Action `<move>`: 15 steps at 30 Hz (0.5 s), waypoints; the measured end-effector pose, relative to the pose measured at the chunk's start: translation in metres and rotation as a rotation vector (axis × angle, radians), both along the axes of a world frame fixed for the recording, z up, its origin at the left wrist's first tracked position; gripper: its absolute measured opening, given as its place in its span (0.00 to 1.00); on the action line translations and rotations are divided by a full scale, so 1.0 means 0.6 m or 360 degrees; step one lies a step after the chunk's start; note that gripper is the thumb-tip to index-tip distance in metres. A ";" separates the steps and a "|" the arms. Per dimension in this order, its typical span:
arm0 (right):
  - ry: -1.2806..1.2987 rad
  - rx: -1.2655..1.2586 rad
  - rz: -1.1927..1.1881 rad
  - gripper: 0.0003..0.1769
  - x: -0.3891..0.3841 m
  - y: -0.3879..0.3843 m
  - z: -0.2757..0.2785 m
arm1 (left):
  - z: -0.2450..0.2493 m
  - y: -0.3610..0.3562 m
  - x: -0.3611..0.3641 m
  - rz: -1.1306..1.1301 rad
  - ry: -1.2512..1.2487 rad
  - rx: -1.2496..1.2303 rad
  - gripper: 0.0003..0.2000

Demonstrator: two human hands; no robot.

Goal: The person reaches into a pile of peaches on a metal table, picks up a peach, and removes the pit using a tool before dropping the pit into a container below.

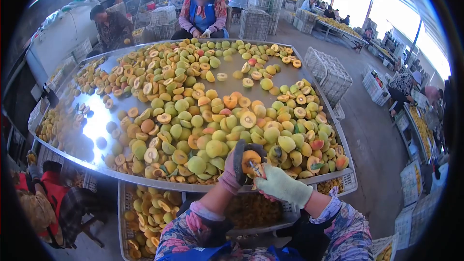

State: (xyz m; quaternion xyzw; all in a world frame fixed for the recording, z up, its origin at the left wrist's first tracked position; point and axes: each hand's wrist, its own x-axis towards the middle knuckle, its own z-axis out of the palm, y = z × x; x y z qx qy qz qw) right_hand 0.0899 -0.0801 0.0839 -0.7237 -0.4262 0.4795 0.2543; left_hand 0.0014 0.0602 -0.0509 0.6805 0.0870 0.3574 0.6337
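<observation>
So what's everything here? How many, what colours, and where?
Large metal table: one, silver, centre
Round whole and halved fruit: many, green, yellow and orange, on the table
Slatted plastic fruit crate: one, white, under table, left
Plastic crate with brown contents: one, white, under table, middle
Stacked plastic crates: many, white, behind and right
Long laden tables: at least two, grey, far right
Other people: several, mixed clothing, behind and both sides
Tall posts: several, dark, back right
Cut fruit piece: one, orange, front centre
Slim metal tool: one, silver, front centre
Flowered sleeves: two, pink and blue, bottom
Gloved left hand: one, dark and pink, front
Gloved right hand: one, pale green, front
</observation>
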 end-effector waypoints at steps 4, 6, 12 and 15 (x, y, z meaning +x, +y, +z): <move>-0.0539 0.0426 0.0161 0.14 0.013 -0.002 -0.057 | 0.029 -0.002 -0.007 0.0271 0.0123 0.0870 0.16; -0.0881 0.0729 0.0255 0.14 0.014 0.001 -0.063 | 0.009 -0.006 0.011 -0.0387 -0.0560 -0.1230 0.22; 0.0303 -0.0048 -0.0030 0.12 -0.001 0.019 -0.018 | 0.000 -0.003 0.000 0.0223 0.0027 0.0035 0.22; -0.0050 0.0197 0.0086 0.10 0.004 0.014 -0.033 | -0.005 0.001 0.010 0.0091 -0.0118 -0.0341 0.16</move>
